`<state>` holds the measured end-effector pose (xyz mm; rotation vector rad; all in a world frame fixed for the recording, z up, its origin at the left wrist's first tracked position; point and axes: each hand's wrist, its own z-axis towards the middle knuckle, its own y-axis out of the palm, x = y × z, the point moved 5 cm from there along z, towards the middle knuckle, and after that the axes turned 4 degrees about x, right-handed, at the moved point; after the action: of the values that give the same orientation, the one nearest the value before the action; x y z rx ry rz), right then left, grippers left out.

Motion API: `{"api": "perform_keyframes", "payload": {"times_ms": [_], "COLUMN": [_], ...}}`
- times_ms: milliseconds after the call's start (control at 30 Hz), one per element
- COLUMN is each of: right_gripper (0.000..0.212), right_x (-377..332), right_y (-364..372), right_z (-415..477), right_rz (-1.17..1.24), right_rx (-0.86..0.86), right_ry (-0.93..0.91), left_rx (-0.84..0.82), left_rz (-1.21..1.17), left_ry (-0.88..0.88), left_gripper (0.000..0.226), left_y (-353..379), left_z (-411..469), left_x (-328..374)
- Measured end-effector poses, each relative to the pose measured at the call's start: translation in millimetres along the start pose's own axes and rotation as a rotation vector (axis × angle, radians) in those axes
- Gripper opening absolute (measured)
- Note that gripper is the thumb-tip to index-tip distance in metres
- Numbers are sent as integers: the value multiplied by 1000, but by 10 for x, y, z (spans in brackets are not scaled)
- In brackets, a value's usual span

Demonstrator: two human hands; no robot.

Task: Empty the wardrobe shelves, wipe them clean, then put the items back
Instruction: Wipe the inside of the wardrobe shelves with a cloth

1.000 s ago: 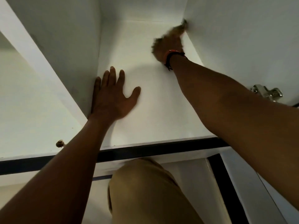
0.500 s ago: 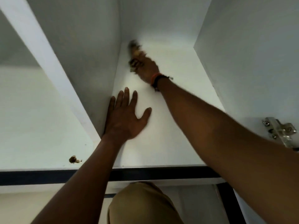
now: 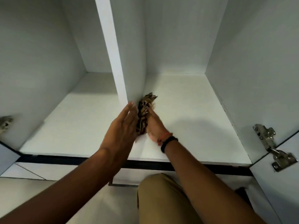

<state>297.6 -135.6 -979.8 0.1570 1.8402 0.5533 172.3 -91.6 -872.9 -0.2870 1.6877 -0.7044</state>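
While the right hand (image 3: 154, 125) is curling its fingers round a brown patterned cloth (image 3: 143, 113), it is holding the bundle low on the right compartment's shelf (image 3: 194, 118), at the foot of the white divider (image 3: 113, 54). Left hand (image 3: 123, 126) is lying alongside, fingers straight and pressed together, touching the cloth. A metal hinge (image 3: 268, 143) is showing on the right wall.

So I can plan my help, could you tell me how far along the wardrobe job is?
Emptying looks done: the shelf is bare in both compartments. Wiping is in hand: the right hand grips a patterned cloth at the divider, the left hand open beside it. Putting items back remains.
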Motion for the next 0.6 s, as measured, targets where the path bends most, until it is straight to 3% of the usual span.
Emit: {"api": "perform_keyframes", "payload": {"times_ms": [133,267,367,467,500,600], "right_gripper": [50,44,47,37,37,36], "right_x": [211,-248,-1287,-2131,-2196,-1627], "right_y": [282,521,971,1315,1374,1215], "right_z": [-258,-341,-543,-908,-959,-856], "right_rz": [261,381,274,18,-41,-79], "right_rx": [34,-6,-142,-160,-145,6], "right_ry": [24,-19,-279,-648,-725,-683], "left_rx": [153,441,576,639,650,675], "left_rz": [31,-5,-89,-123,-142,-206], "left_ry": [-124,-352,-442,-483,-510,-548], "left_gripper": [76,83,84,84,86,89], "left_y": [-204,-372,-465,-561,-581,-599], "left_z": [-345,-629,-647,-601,-604,-615], "left_x": [-333,-696,-1008,-1247,-1325,-1456]}}
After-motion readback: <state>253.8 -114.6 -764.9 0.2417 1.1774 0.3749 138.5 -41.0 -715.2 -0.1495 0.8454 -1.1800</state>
